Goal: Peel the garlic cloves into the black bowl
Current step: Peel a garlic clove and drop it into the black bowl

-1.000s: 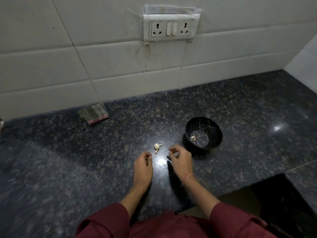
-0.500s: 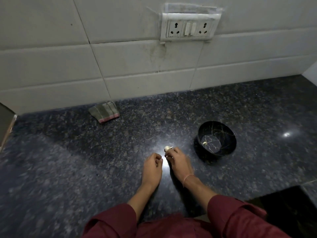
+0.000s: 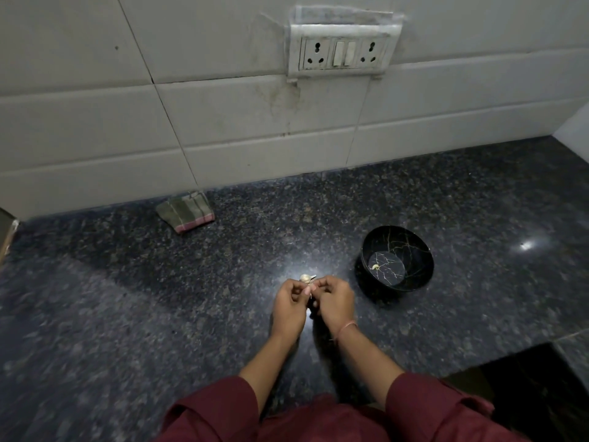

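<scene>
A pale garlic clove point(image 3: 306, 278) with a thin papery tail shows just above my fingertips, near the middle of the dark granite counter point(image 3: 159, 314). My left hand point(image 3: 290, 306) and my right hand point(image 3: 334, 303) meet at it, fingers curled, and pinch it from both sides. The lower part of the clove is hidden by my fingers. The black bowl point(image 3: 424, 275), with thin gold crack lines, stands on the counter just to the right of my right hand. One small peeled clove point(image 3: 376, 267) lies on its bottom.
A folded grey cloth with a pink edge point(image 3: 185, 212) lies by the white tiled wall at the back left. A socket panel point(image 3: 342, 49) is on the wall above. A dark recess point(image 3: 526, 393) cuts into the counter's front right.
The clove lay alone on the counter beyond my hands. My right hand reached to it, my left hand closed in, and both now pinch it. The camera has turned left.
</scene>
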